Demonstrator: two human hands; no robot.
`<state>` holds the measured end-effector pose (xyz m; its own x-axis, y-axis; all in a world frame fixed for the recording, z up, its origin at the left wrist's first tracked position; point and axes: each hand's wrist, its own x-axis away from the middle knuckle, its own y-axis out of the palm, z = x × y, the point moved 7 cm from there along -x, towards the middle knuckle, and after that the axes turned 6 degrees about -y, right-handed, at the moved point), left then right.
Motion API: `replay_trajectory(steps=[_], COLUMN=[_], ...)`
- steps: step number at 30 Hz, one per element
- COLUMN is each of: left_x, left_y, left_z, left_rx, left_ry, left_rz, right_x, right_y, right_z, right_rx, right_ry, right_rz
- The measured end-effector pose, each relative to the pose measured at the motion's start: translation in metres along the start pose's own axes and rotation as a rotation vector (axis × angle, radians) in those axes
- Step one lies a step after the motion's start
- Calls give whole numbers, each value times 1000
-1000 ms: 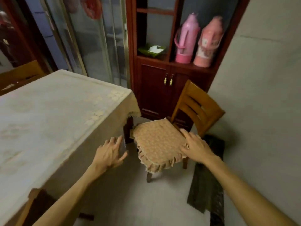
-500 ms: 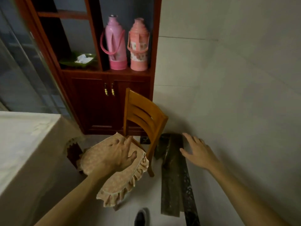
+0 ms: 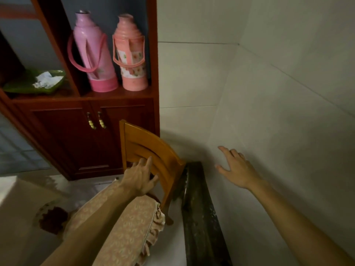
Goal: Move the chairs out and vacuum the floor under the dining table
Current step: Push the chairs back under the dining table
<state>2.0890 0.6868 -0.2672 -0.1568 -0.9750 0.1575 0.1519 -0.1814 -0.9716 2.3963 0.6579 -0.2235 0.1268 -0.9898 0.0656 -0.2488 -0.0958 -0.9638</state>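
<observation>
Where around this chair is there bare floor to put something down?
The floor is bare between the cabinet, the table and the chair. Right of the chair it is crowded: dark boards fill the strip along the wall.

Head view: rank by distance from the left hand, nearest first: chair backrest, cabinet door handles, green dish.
1. Chair backrest, right at the left hand.
2. Cabinet door handles, above it, slightly left.
3. Green dish, far left, higher up.

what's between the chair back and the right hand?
A long dark board, lying on the floor along the wall, sits between chair back and right hand; head view.
</observation>
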Motion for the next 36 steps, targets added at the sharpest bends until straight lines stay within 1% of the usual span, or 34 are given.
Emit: replay_trajectory(steps=[6,10,14,16,21,26,30,34,36], left_x=[-53,-96,-137,-158,-195,-189,-166,-140,-128], left_y=[-4,-1,3,6,9,7,0,11,17], left_z=[0,-14,-28,-37,-53,-51,-52,-60,-64], left_rx=[-12,6,30,60,139,194,88,188,207], left_ry=[-27,-112,-213,-290,-569,-811,-985,-1090,-1126], left_rz=[-26,-21,-7,-4,4,16,-43,8,-3], right_x=[-67,-136,-218,-264,-377,-438,-463,-461,-456], right_y=[0,0,3,9,27,53,72,91,100], right_z=[13,16,13,11,-6,-41,-97,-155,-182], right_rx=[-30,-19,0,11,24,10,-16,-23,-11], right_ry=[-42,-116,-235,-306,-507,-715,-855,-998,-1073], right_rz=[-29,-48,-71,-104,-212,-327,-396,-446,-476])
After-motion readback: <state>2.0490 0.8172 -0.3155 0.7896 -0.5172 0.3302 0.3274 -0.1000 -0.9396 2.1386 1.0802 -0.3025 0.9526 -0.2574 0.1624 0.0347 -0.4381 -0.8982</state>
